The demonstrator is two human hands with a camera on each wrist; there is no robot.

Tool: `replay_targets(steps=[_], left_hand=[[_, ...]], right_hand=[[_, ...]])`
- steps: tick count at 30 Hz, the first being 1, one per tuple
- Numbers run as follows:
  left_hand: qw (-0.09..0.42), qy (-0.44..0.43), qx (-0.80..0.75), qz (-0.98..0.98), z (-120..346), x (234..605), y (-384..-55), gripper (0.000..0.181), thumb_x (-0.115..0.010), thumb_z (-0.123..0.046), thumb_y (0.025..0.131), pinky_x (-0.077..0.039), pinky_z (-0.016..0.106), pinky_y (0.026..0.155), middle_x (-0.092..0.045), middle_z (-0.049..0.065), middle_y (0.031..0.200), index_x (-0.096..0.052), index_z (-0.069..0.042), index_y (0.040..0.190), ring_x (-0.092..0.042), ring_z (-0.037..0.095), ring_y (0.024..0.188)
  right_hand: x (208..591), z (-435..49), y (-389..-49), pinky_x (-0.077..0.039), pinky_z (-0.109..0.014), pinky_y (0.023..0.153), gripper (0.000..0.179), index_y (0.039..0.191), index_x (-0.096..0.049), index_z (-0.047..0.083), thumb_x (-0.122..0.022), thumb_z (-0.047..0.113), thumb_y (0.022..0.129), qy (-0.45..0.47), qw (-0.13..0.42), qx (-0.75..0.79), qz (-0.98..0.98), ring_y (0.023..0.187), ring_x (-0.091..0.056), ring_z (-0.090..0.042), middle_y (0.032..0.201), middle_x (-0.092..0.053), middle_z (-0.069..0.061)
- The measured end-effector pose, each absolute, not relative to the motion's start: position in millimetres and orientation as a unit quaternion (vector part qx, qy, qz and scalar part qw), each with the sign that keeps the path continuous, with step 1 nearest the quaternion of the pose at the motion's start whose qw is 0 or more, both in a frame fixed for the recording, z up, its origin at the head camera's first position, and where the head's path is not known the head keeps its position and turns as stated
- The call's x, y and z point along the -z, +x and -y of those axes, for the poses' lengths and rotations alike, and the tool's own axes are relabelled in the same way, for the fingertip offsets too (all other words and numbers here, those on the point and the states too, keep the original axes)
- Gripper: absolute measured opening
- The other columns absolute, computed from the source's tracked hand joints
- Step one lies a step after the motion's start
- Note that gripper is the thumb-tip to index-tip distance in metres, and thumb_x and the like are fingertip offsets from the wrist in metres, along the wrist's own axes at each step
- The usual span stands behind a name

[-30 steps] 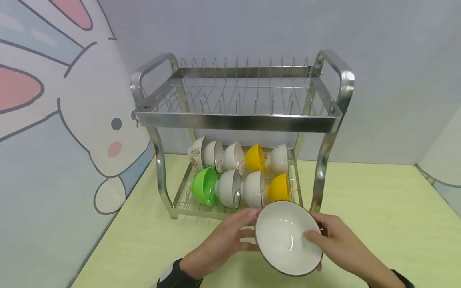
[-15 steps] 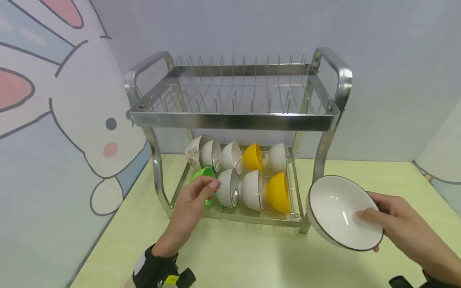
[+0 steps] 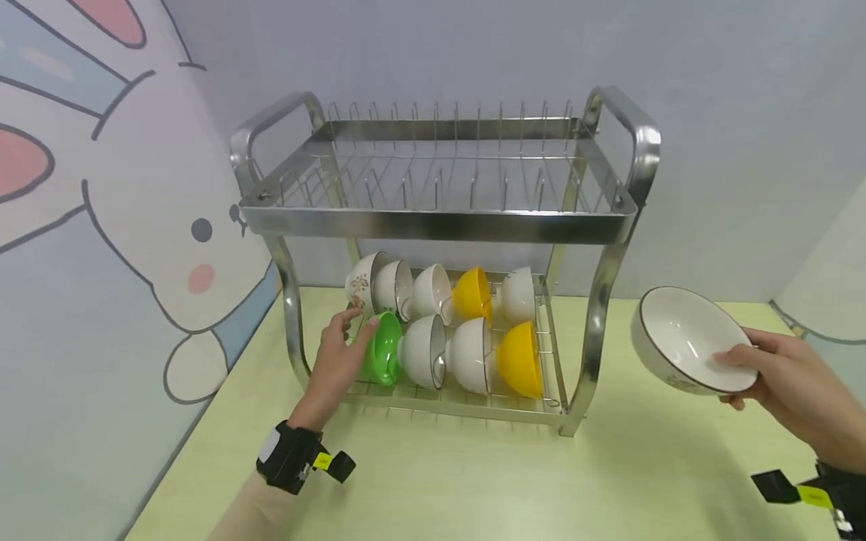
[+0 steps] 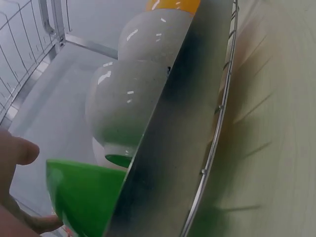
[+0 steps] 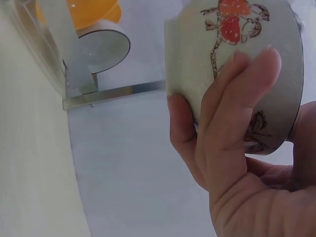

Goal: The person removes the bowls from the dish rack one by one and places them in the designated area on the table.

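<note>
In the head view my right hand [image 3: 798, 383] holds a white bowl [image 3: 690, 338] with a dark rim, to the right of the rack. Its thumb lies inside the bowl and the fingers support the outside. The right wrist view shows birds painted on that bowl [image 5: 237, 64]. My left hand [image 3: 334, 361] is at the lower shelf's left front, beside a green bowl [image 3: 386, 349]. In the left wrist view, the thumb and a finger are spread at the green bowl [image 4: 84, 197]; whether they touch it I cannot tell.
A two-tier metal dish rack [image 3: 440, 224] stands on the pale green table [image 3: 460, 481]. White bowls [image 3: 469, 357] and yellow bowls [image 3: 519, 361] stand on edge in two rows on its lower shelf. Its upper tier has upright wires. A grey wall [image 3: 731, 150] is behind.
The white bowl was between both hands; my left hand has let go and moved left to the green bowl. My right hand has carried the white bowl rightward and up in the view.
</note>
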State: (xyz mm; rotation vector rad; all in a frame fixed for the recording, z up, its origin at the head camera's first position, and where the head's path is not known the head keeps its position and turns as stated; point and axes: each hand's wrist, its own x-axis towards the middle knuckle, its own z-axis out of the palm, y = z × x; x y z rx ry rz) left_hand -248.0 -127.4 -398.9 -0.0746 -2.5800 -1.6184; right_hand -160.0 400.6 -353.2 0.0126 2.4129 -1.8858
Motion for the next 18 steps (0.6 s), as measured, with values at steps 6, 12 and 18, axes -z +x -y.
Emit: replay_targets(steps=[6, 12, 18], left_hand=[[-0.041, 0.009, 0.559, 0.828, 133, 410, -263, 0.093, -0.048, -0.072, 0.081, -0.038, 0.054, 0.097, -0.030, 0.020, 0.145, -0.018, -0.015, 0.148, -0.036, 0.034, 0.125], [-0.047, 0.017, 0.535, 0.844, 134, 413, -268, 0.097, -0.051, -0.075, 0.076, -0.038, 0.055, 0.097, -0.032, 0.019, 0.144, -0.021, -0.016, 0.147, -0.035, 0.034, 0.125], [-0.065, -0.008, 0.529, 0.846, 131, 414, -269, 0.095, -0.054, -0.072, 0.077, -0.045, 0.046, 0.088, -0.044, 0.014, 0.129, -0.026, -0.012, 0.144, -0.049, 0.026, 0.108]], right_hand=[[368, -402, -190, -0.058, -0.028, 0.055, 0.062, 0.137, -0.013, -0.017, -0.054, 0.005, 0.096, 0.012, 0.025, 0.664, -0.747, 0.065, -0.064, -0.027, 0.089, -0.060, -0.007], [380, -399, -210, -0.058, -0.027, 0.060, 0.060, 0.137, -0.011, -0.019, -0.050, 0.002, 0.096, 0.023, 0.032, 0.686, -0.727, 0.071, -0.066, -0.025, 0.092, -0.058, -0.006], [394, -397, -226, -0.057, -0.026, 0.067, 0.059, 0.138, -0.006, -0.019, -0.043, 0.003, 0.098, 0.038, 0.059, 0.686, -0.724, 0.077, -0.065, -0.020, 0.112, -0.041, -0.029]])
